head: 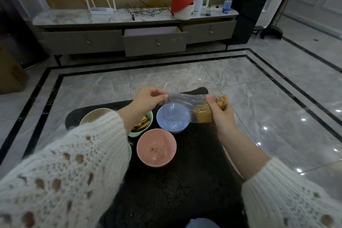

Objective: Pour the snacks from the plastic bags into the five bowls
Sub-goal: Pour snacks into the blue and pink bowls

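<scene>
A clear plastic bag (187,101) with orange-brown snacks bunched at its right end hangs sideways above the blue bowl (173,126). My left hand (148,98) pinches the bag's open mouth, and my right hand (221,113) grips the filled end. The blue bowl holds only a crumb or two. In front of it stands a pink bowl (156,148) with some crumbs. A green bowl (149,126) with yellow chips is partly behind my left forearm, and a beige bowl (94,115) peeks out at the left. All stand on a black table (175,190).
Grey marble floor surrounds the small table. A long cabinet (135,37) with an open middle drawer stands at the back, carrying a router, a kettle, a red-lidded pot and a spray bottle. A cardboard box (11,72) is at the far left.
</scene>
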### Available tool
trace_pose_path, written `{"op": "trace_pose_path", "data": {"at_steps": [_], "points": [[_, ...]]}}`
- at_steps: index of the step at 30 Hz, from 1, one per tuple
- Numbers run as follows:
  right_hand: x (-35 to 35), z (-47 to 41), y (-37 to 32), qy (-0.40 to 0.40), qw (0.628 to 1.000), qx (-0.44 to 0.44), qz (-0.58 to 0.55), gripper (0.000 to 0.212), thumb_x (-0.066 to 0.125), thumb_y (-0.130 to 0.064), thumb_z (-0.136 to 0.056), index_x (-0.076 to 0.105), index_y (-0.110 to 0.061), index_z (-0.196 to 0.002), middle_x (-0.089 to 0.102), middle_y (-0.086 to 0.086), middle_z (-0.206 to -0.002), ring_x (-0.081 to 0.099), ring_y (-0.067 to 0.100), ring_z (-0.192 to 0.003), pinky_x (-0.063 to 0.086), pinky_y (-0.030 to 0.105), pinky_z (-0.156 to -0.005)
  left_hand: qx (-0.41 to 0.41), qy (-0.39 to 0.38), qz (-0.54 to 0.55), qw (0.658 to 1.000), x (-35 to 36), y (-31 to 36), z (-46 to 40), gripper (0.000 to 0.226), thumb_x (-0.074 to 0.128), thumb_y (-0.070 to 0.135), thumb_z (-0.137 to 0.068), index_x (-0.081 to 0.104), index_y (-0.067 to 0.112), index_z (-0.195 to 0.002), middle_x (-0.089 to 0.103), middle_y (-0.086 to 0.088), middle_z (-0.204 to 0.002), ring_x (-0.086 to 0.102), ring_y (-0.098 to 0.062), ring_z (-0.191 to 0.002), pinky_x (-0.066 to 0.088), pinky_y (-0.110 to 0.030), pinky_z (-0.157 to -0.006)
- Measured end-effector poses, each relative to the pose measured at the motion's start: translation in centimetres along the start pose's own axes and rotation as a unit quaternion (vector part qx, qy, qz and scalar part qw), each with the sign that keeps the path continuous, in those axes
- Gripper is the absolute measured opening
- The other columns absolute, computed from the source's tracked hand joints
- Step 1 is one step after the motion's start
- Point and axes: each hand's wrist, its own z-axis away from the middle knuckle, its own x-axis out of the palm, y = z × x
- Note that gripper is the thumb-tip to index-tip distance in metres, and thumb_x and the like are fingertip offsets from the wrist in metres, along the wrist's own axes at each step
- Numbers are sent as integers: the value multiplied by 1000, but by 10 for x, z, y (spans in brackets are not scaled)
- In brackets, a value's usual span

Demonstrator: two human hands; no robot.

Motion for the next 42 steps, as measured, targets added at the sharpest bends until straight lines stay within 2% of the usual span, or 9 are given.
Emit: {"op": "trace_pose_path", "data": {"at_steps": [5,10,15,19,25,31,34,37,42], "points": [[2,-2,-5,-6,1000,-14,24,24,75,-40,-85,57,-33,-99,70,-2,-107,69,11,-97,55,36,-98,-16,-11,17,1000,3,-8,-5,7,61,18,-94,65,13,-98,67,-2,-82,62,-9,-73,50,-10,-57],[1,-11,-23,-2,992,-91,83,31,77,-49,-81,63,-30,-101,70,-4,-107,68,15,-103,55,37,-95,-13,-2,69,998,7,-11,-9,14,63,13,-93,65,5,-104,67,-3,-83,64,-10,-72,56,-21,-72],[6,-11,-16,-11,993,-51,110,75,79,-61,-71,57,-25,-133,68,-2,-120,67,18,-110,55,44,-100,-43,-5,76,996,15,-21,-3,25,61,12,-94,63,-5,-111,65,-6,-80,62,-11,-71,52,-16,-65],[5,-13,-33,-13,986,-98,136,50,76,-55,-78,65,-19,-111,72,-1,-107,69,16,-101,57,40,-95,-41,3,110,993,11,-21,-3,22,59,12,-95,62,-3,-111,66,-7,-86,64,-11,-73,54,-22,-74],[12,-14,-20,-38,982,-89,163,38,77,-53,-79,63,-31,-107,69,-4,-108,66,15,-104,55,42,-98,-83,-21,111,990,13,-30,-1,29,58,14,-96,60,-8,-115,66,-15,-93,67,-9,-68,54,-16,-62],[20,-17,-37,-23,976,-118,181,31,77,-50,-80,67,-29,-101,71,-5,-101,67,13,-99,56,38,-94,-64,8,133,989,7,-28,-3,28,57,12,-97,58,-8,-115,67,-10,-88,68,-4,-60,55,-21,-68],[25,-19,-49,-46,964,-154,211,32,75,-45,-84,67,-20,-102,71,0,-99,67,14,-96,55,32,-87,-69,5,136,988,3,-28,-2,27,57,10,-96,58,-9,-115,68,-13,-88,68,-7,-61,56,-18,-61],[26,-19,-35,-44,967,-120,222,32,75,-46,-84,65,-22,-104,69,-2,-100,67,18,-99,55,35,-89,-96,-2,125,987,3,-34,3,28,57,10,-96,58,-10,-117,69,-25,-104,67,-13,-71,54,-14,-56],[25,-19,-25,-35,969,-98,223,23,75,-47,-84,62,-33,-97,70,-3,-103,67,17,-99,56,45,-96,-97,-5,151,984,2,-36,4,26,57,9,-96,59,-9,-116,66,-19,-100,67,-13,-72,56,-17,-61]]}}
